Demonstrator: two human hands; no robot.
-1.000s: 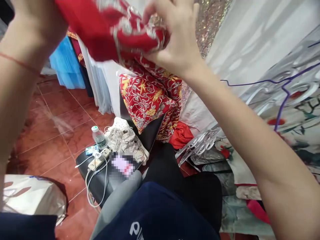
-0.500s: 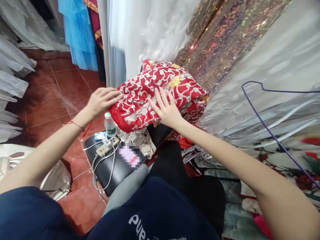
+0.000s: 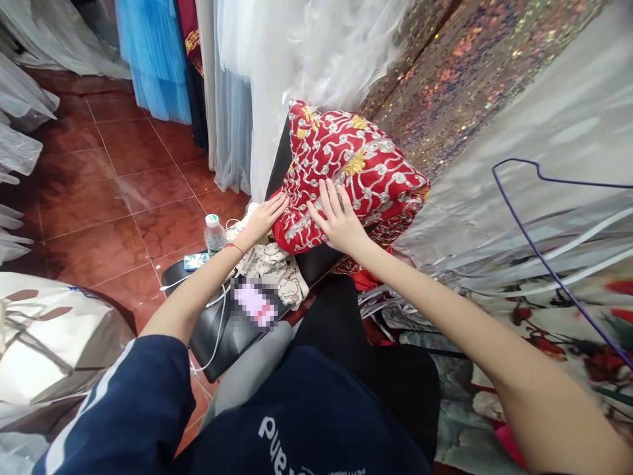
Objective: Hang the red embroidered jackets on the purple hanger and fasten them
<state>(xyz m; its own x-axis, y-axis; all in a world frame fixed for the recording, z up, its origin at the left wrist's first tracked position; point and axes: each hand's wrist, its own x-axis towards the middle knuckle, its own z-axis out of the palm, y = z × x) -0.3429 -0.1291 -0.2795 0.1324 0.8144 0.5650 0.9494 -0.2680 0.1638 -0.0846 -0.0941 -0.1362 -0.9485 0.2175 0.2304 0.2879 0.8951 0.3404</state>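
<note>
A red garment [image 3: 380, 168] with silver embroidery and yellow flowers lies bunched on a black padded seat. My left hand [image 3: 267, 214] rests on its left edge, fingers stretched out over gathered cloth; the thumb is hidden. Flat on top of the garment lies my right hand [image 3: 341, 221], its fingers spread. Just below my left hand is a cream cloth [image 3: 291, 287] with small dots and a cartoon figure. The garment's underside is out of sight.
On the black seat [image 3: 202, 343] are a water bottle [image 3: 215, 234], a small blue packet [image 3: 195, 261], a white cable [image 3: 225, 330] and a blurred-out pink item [image 3: 254, 303]. Sequined fabric [image 3: 475, 59], white tulle [image 3: 297, 53] and a purple hanger [image 3: 529, 244] surround them. A white bag [image 3: 54, 336] stands left.
My left hand has moved right, and the garment's left end is now gathered in toward my right hand. More of the seat and the cream cloth shows. My right hand stays spread on top.
</note>
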